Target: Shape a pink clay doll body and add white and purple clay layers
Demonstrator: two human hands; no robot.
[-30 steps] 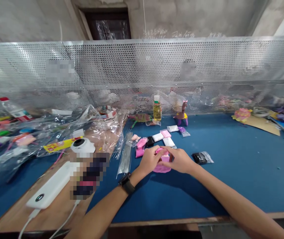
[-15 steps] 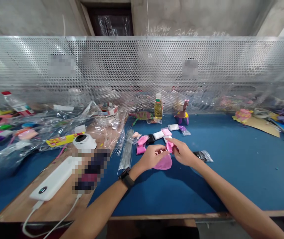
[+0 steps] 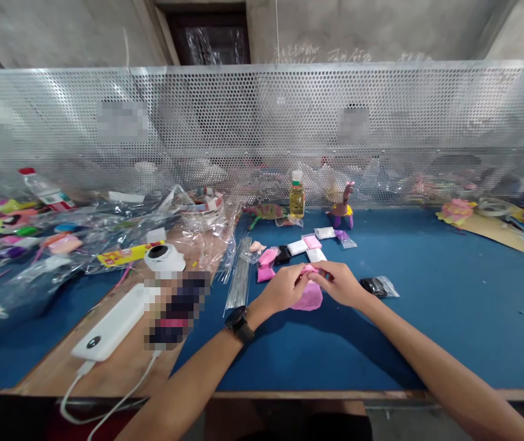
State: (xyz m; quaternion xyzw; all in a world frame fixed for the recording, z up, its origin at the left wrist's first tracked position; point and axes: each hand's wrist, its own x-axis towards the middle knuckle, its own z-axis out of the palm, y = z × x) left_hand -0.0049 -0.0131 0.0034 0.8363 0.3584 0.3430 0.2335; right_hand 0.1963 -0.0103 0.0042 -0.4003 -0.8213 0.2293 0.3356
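A small lump of pink clay (image 3: 309, 269) is pinched between both hands above the blue table. My left hand (image 3: 284, 288), with a black watch on the wrist, has its thumb and fingers closed on the lump's left side. Facing it, my right hand (image 3: 341, 284) grips the same lump with bent fingers, which hide much of it. Just below them lies a flat, rounded, translucent pink piece (image 3: 308, 298), partly covered by the hands. Beyond are small packs of clay, among them a pink pack (image 3: 266, 274), a white pack (image 3: 297, 247) and a black pack (image 3: 283, 255).
A bundle of thin wires (image 3: 239, 275) lies left of my hands, near a white power bank (image 3: 110, 324) with a cable. An oil bottle (image 3: 296, 199) and a clay animal figure (image 3: 343, 209) stand by the perforated metal screen (image 3: 243, 122). A black packet (image 3: 378, 286) lies right.
My left fingers have closed in on the pink clay, and the two hands now meet around it. The lump is more hidden than before. The whole view has shifted slightly.
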